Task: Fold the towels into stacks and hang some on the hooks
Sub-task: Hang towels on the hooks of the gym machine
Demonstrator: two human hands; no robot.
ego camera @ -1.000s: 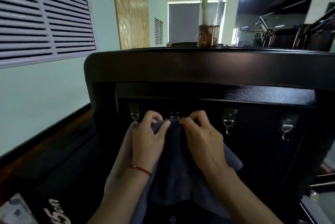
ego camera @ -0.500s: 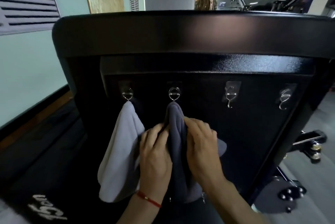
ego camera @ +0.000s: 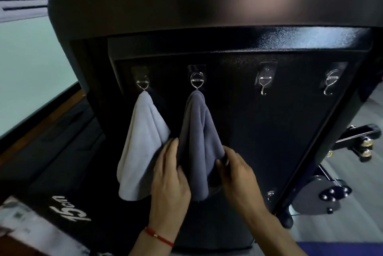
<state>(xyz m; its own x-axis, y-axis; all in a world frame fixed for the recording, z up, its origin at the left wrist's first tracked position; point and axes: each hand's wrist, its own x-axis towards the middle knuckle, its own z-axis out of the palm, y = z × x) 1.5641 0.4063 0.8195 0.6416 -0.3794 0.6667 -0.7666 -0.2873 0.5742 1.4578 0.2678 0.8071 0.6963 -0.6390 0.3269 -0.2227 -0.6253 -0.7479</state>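
Note:
A dark grey towel (ego camera: 199, 137) hangs from the second hook (ego camera: 196, 81) on a black panel (ego camera: 269, 131). To its left a light grey towel (ego camera: 141, 141) hangs from the first hook (ego camera: 143, 83). My left hand (ego camera: 170, 181) lies with straight fingers against the dark towel's left side. My right hand (ego camera: 236, 172) touches the towel's lower right edge, its fingers bent around the fabric's edge. Two hooks to the right, the third hook (ego camera: 264, 81) and the fourth hook (ego camera: 331, 81), carry nothing.
The black panel sits under a wide black tabletop edge (ego camera: 207, 2). A black mat with white lettering (ego camera: 70, 210) lies at the lower left. Wheeled black equipment (ego camera: 331, 193) stands on the floor at the right. A pale wall (ego camera: 31, 58) is on the left.
The dark towel went onto the second hook and now hangs free. Both hands slid down it from the hook to its lower part. The view tilted downward.

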